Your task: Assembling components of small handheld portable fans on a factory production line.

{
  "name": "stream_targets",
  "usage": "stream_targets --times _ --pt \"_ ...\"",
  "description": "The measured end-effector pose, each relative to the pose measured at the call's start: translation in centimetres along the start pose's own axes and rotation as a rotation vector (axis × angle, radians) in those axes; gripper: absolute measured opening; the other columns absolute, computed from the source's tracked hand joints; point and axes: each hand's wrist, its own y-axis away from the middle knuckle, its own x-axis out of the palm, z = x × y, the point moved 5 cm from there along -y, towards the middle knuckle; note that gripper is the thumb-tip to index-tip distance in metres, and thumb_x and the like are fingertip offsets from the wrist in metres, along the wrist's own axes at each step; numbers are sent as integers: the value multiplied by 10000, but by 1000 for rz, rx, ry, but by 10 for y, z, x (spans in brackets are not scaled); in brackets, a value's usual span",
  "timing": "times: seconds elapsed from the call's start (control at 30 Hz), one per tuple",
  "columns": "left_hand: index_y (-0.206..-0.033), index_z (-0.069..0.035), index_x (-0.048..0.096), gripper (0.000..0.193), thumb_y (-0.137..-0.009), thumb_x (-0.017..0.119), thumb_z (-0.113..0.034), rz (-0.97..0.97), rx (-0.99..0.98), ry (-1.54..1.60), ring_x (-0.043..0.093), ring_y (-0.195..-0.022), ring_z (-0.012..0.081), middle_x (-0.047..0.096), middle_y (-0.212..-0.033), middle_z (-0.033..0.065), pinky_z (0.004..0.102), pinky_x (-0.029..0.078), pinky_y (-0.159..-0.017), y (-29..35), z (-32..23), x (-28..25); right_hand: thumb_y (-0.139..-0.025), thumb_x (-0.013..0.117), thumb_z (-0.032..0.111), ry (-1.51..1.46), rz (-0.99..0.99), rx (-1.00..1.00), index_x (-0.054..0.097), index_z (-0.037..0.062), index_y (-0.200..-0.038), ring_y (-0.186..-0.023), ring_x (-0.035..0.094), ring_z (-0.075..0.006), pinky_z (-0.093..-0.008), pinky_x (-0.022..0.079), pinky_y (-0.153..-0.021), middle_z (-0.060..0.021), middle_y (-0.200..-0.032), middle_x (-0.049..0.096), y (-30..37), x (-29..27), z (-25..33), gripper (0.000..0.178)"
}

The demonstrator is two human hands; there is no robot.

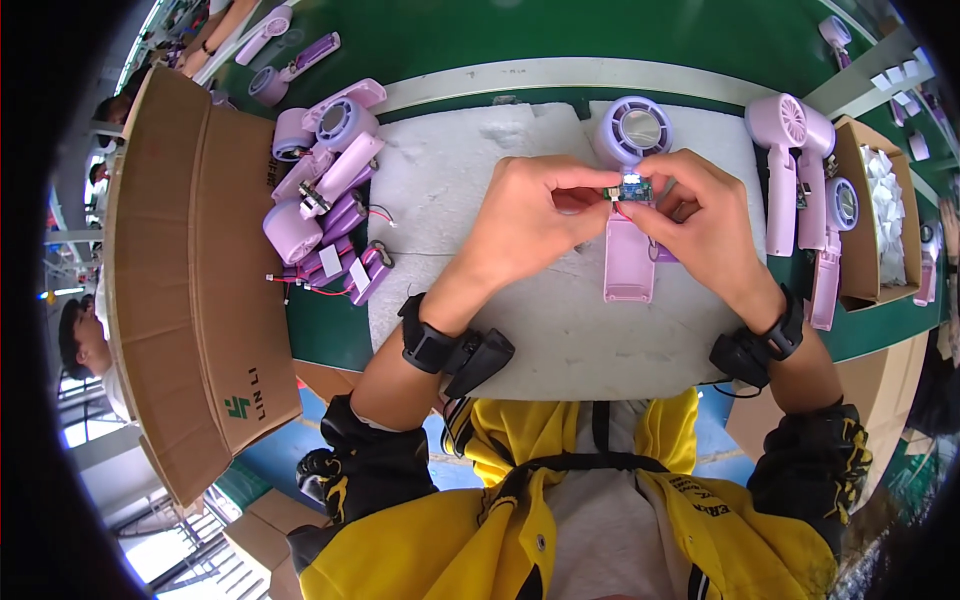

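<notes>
Your left hand (530, 210) and right hand (705, 215) pinch the board (632, 187) above the foam pad (480, 335), each grip clamped on it. On the pad's far part lies a fan (636, 128), a pink shell (629, 265) near its middle. Left of the pad are fan parts (292, 232); right of it, more fans (782, 190) and a box (868, 238).

My green table (325, 335) and pale pad (430, 215)
My pad carries a lilac fan (638, 130); my table, purple parts (292, 232) and one carton (912, 205).
</notes>
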Motion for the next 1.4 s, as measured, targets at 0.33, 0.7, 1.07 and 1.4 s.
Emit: stream_targets --times 0.33,0.7,1.07,1.4 --pt "-1047 -1 724 288 -774 685 83 2 155 -150 692 -798 146 701 -856 94 252 566 -715 -1 -7 1 -741 795 0 13 -11 12 651 18 -995 -581 595 -46 -184 450 -487 -33 -852 602 2 -3 1 292" --pt "-1021 -7 734 289 -751 694 90 17 174 -207 653 -708 127 690 -826 83 253 552 -656 2 -9 -2 -727 794 -10 -45 7 4 673 18 -984 -573 587 -38 -169 437 -481 -32 -878 610 0 2 0 285" --pt "-1057 -18 614 334 -737 713 -9 -90 215 -127 646 -696 195 655 -855 132 317 528 -641 1 -5 10 -841 745 42 -145 7 144 630 10 -1015 -580 561 -17 -168 416 -490 -8 -764 628 0 3 -2 211" --pt "-1082 -47 526 367 -746 651 28 13 77 -141 635 -732 241 642 -903 123 345 525 -692 0 -1 13 -873 697 23 -61 37 154 618 -3 -988 -620 577 -24 -185 439 -510 -18 -783 639 1 1 0 141"
